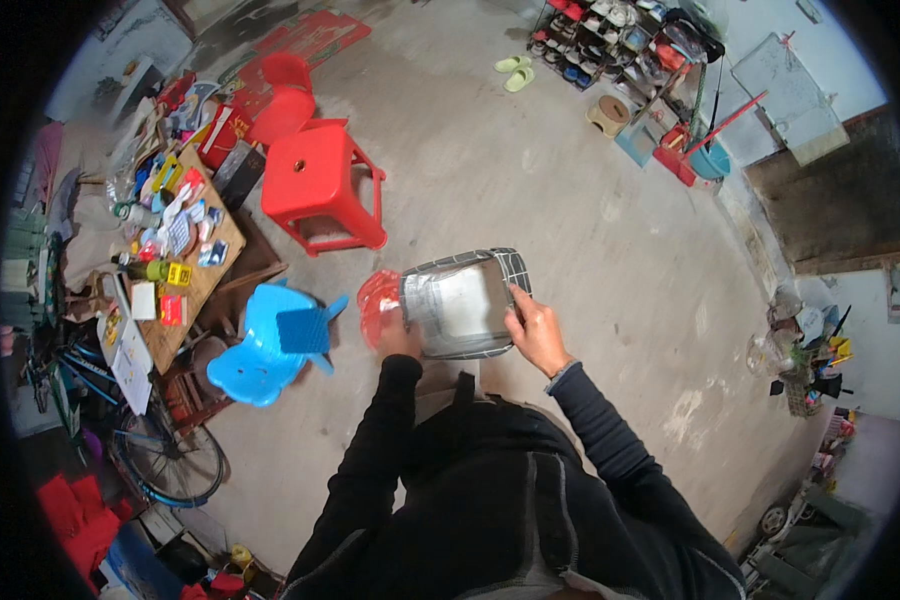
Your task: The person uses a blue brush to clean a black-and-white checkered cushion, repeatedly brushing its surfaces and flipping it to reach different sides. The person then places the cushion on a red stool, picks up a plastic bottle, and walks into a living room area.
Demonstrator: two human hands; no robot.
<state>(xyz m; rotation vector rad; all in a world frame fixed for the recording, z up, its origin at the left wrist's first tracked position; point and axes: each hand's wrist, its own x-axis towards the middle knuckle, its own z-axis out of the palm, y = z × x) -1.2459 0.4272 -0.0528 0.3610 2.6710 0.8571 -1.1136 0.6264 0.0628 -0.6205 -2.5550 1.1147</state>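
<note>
In front of my body is a rectangular fabric storage basket, dark with a white grid pattern and a pale inside. My right hand grips its right rim, thumb and fingers closed over the edge. At the basket's left side my left hand is smeared by motion, so its fingers cannot be made out. A crumpled, see-through red plastic bag lies right against that hand and the basket's left edge. Whether the left hand grips the bag, the basket or both is unclear.
To the left stand a small blue plastic chair, a red stool and a cluttered wooden table. A bicycle wheel is beside it. Green slippers, a shoe rack and a blue bucket are farther off.
</note>
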